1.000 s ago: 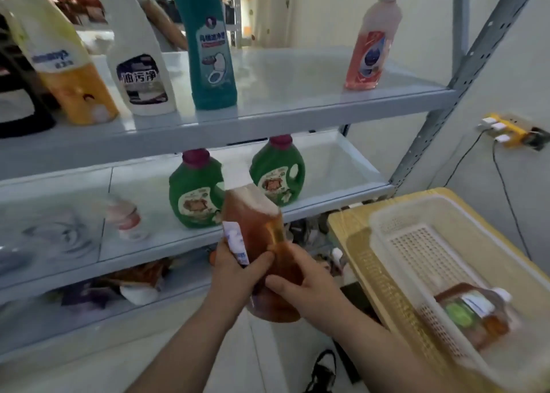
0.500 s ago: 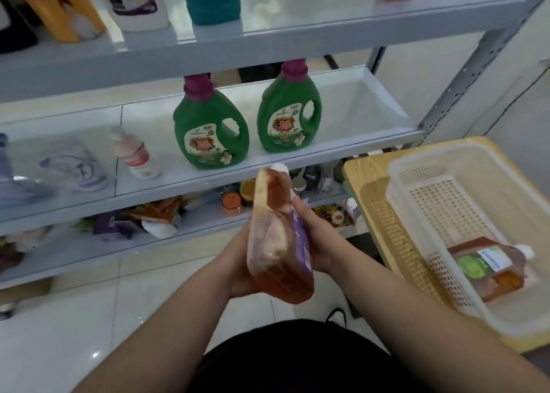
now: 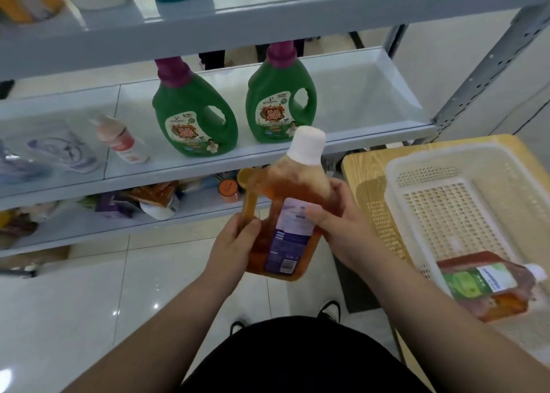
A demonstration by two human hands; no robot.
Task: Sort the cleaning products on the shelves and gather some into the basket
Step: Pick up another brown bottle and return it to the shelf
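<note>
A red bottle (image 3: pixel 488 285) lies in the basket (image 3: pixel 395 184); the left hand (image 3: pixel 229 244) and right hand (image 3: pixel 342 229) grip an amber bottle (image 3: pixel 285 214) beside the basket, not yet in.

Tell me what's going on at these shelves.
A person stands at the shelves holding an amber bottle with both hands: the left hand grips its handle side, the right hand its labelled body. It is not yet in the basket on the right, where another bottle already lies.

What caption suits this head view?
Left hand and right hand hold an amber bottle beside the basket holding a second bottle.
</note>
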